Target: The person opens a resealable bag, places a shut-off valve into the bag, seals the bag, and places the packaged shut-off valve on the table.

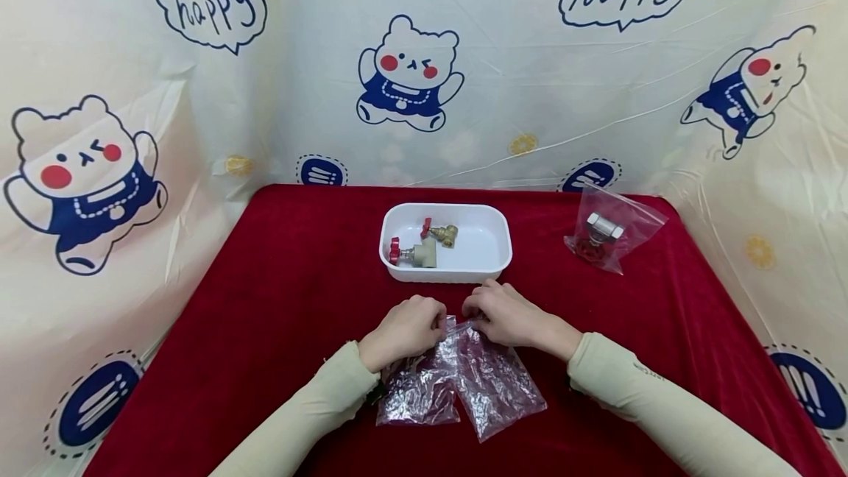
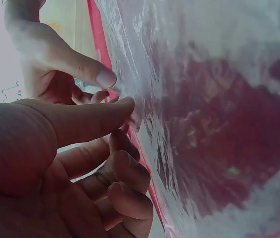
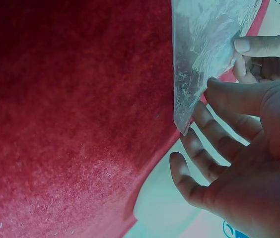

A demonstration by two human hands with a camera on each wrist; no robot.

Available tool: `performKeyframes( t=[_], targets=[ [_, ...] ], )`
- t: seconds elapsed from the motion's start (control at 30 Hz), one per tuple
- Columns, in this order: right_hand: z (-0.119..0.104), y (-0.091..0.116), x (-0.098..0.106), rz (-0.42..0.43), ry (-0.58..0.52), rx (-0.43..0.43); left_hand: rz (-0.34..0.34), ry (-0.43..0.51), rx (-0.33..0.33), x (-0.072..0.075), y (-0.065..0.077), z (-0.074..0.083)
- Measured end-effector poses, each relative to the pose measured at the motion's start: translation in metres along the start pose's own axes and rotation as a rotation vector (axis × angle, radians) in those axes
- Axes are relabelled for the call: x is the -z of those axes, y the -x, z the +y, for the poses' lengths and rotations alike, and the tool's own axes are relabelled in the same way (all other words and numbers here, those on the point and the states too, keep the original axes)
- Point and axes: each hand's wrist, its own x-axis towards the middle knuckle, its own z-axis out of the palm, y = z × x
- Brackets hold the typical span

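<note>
Two clear plastic bags, a left one (image 1: 417, 392) and a right one (image 1: 500, 389), hang side by side toward me, their top edges meeting between my hands. My left hand (image 1: 409, 330) pinches the top edge of the plastic between thumb and index finger. Close beside it, my right hand (image 1: 510, 315) pinches the plastic near the top of the right bag, its other fingers spread apart. In the left wrist view, crinkled clear plastic (image 2: 189, 99) fills the right side. A corner of plastic (image 3: 199, 59) hangs below my right fingertips in the right wrist view.
Just beyond my hands stands a white tray (image 1: 473, 272) with two red-handled valves, one brass (image 1: 445, 233) and one grey (image 1: 424, 254). At the back right lies a clear bag (image 1: 636, 223) holding a metal valve (image 1: 603, 228). Red cloth (image 1: 285, 315) covers the table.
</note>
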Motion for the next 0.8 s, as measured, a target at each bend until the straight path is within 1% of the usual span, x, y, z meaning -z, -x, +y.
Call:
performKeyframes(
  t=[0.13, 0.4, 0.57, 0.7, 0.8],
  targets=[
    [-0.001, 0.001, 0.002, -0.018, -0.002, -0.009, 0.024, -0.005, -0.003, 0.0, 0.0, 0.002],
    [-0.002, 0.004, 0.008, -0.056, 0.024, -0.012, 0.037, 0.005, 0.024, -0.001, -0.003, 0.006],
    [-0.001, 0.005, 0.013, -0.072, 0.026, -0.011, 0.061, 0.01, 0.01, 0.001, -0.003, 0.008],
    [0.002, 0.005, 0.02, -0.076, -0.035, -0.004, 0.081, 0.009, -0.005, 0.003, -0.003, 0.01],
    [0.003, 0.004, 0.026, -0.101, -0.106, -0.028, 0.097, 0.01, -0.015, 0.005, -0.003, 0.012]
  ],
)
